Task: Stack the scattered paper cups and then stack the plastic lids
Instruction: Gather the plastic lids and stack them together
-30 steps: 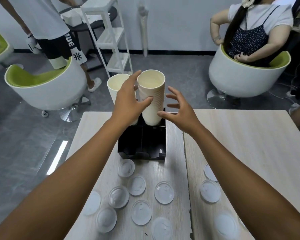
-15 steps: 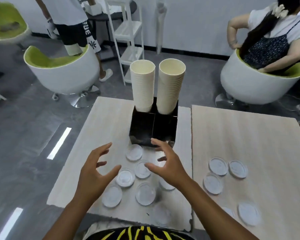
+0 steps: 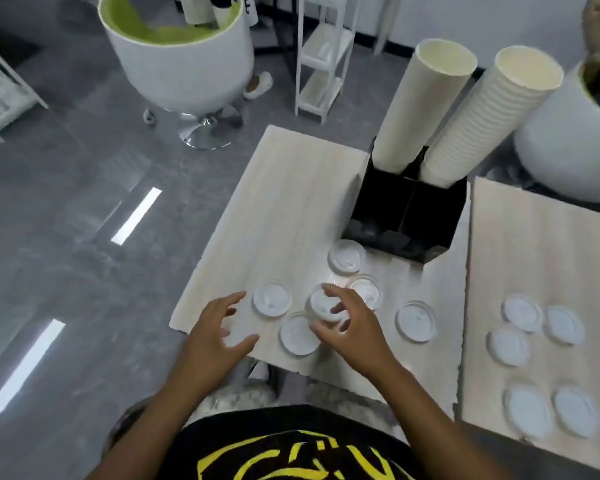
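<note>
Left hand (image 3: 215, 332) hovers, grip apart and empty, beside the lids (image 3: 271, 299) scattered on the tabletop (image 3: 284, 202). Right hand (image 3: 352, 327), grip spread, curls over one lid (image 3: 321, 304) to lift it. Far right, cup stacks (image 3: 420, 109) already stand in the holder (image 3: 402, 216).

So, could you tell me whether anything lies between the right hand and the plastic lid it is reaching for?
Nothing visible does. The right hand is spread directly over a plastic lid on the wooden table, fingers open around it.
</note>
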